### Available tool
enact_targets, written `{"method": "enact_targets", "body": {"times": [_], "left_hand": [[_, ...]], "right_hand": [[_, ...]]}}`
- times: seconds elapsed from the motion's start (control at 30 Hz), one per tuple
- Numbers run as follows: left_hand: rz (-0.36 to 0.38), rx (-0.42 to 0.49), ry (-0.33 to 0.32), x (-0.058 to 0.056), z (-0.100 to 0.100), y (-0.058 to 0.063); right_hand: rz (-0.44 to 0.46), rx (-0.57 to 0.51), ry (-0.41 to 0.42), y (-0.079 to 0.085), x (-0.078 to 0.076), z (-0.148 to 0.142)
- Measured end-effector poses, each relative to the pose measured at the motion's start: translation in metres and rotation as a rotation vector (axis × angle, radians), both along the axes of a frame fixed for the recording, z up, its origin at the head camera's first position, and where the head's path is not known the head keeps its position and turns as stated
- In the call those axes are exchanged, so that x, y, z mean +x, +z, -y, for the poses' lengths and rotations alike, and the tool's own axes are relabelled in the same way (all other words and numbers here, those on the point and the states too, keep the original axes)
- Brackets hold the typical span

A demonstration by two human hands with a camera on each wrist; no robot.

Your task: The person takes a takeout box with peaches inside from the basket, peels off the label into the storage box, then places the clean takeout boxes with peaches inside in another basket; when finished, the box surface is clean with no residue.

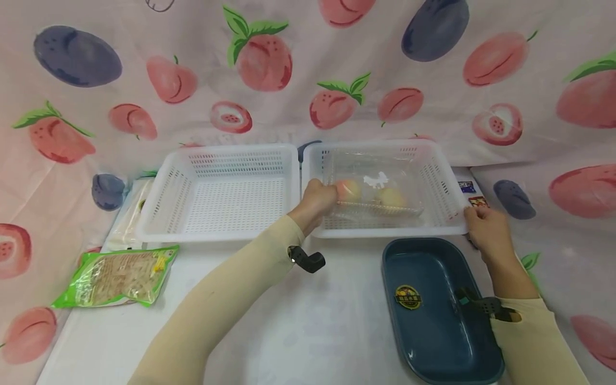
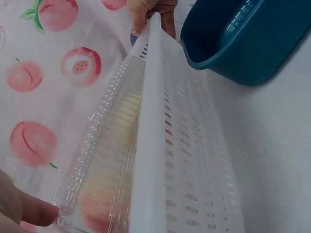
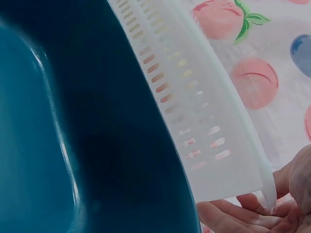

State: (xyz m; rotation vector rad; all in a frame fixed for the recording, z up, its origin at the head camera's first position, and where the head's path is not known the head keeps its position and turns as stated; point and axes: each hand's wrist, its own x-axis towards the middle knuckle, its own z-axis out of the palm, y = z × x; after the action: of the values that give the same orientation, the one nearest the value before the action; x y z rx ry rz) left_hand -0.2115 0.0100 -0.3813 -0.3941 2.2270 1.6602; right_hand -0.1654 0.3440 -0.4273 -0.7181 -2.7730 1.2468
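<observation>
A clear plastic box [image 1: 366, 184] with peach-coloured round fruits inside sits in the right white basket [image 1: 435, 231]. My left hand [image 1: 317, 199] pinches the left edge of this box; in the left wrist view the left fingers [image 2: 41, 212] are at its ridged rim. At the basket's right front corner, my right hand [image 1: 487, 230] grips the rim. The right wrist view has the thumb and fingers of the right hand [image 3: 272, 216] on either side of that corner.
A second white basket [image 1: 231, 235] stands to the left. In front of the right basket lies a dark blue tub [image 1: 433, 331] with a round sticker. A green-edged food packet [image 1: 120, 275] and a pale packet [image 1: 127, 219] lie at the left; small coloured packs [image 1: 474, 195] are at the right.
</observation>
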Motion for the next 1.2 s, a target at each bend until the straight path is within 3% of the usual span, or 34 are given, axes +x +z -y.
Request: {"method": "enact_targets", "body": {"times": [0.33,0.63,1.0,1.1,1.2], "left_hand": [[0.077,-0.034,-0.026,-0.011,-0.002,-0.010],[0.127,-0.023,-0.055,-0.013,-0.010,-0.019],[0.126,-0.014,-0.040,-0.012,-0.013,-0.021],[0.107,-0.007,-0.020,-0.008,-0.012,-0.020],[0.045,-0.028,-0.020,0.001,-0.009,-0.018]], "right_hand": [[-0.045,0.010,0.008,-0.001,0.002,0.001],[-0.059,-0.008,0.015,-0.002,0.003,-0.002],[-0.050,0.002,0.012,0.000,0.003,-0.003],[-0.039,-0.001,0.015,-0.001,0.002,-0.003],[-0.025,-0.013,0.026,-0.002,0.003,-0.004]]}}
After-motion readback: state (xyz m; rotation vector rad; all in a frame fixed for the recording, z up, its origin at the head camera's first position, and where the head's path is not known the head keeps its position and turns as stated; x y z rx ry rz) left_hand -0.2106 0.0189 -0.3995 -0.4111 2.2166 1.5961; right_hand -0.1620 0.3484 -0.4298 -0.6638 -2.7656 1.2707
